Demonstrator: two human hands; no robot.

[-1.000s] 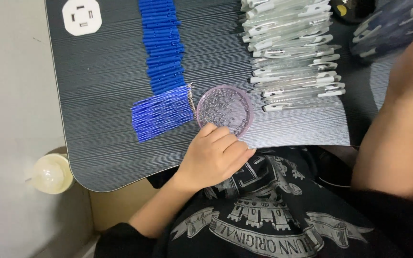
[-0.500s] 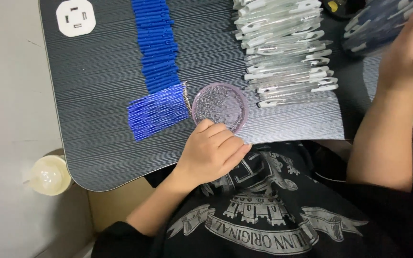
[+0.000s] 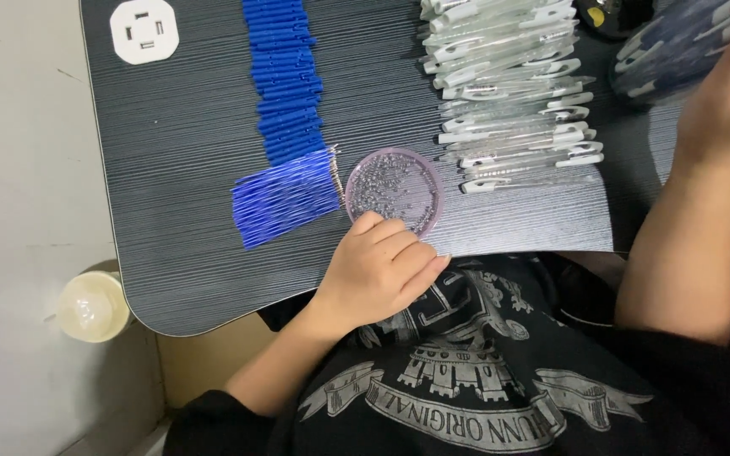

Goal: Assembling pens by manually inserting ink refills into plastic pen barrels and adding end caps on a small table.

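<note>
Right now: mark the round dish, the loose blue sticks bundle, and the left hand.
round dish (image 3: 394, 187), head view, on its floor among the small beads.
blue sticks bundle (image 3: 285, 197), head view, mid-bundle.
left hand (image 3: 378, 270), head view, back of the hand.

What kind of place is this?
Probably a small hand-assembly bench: rows of blue refills, stacked clear pen barrels and a dish of tiny metal parts by the left hand.
</note>
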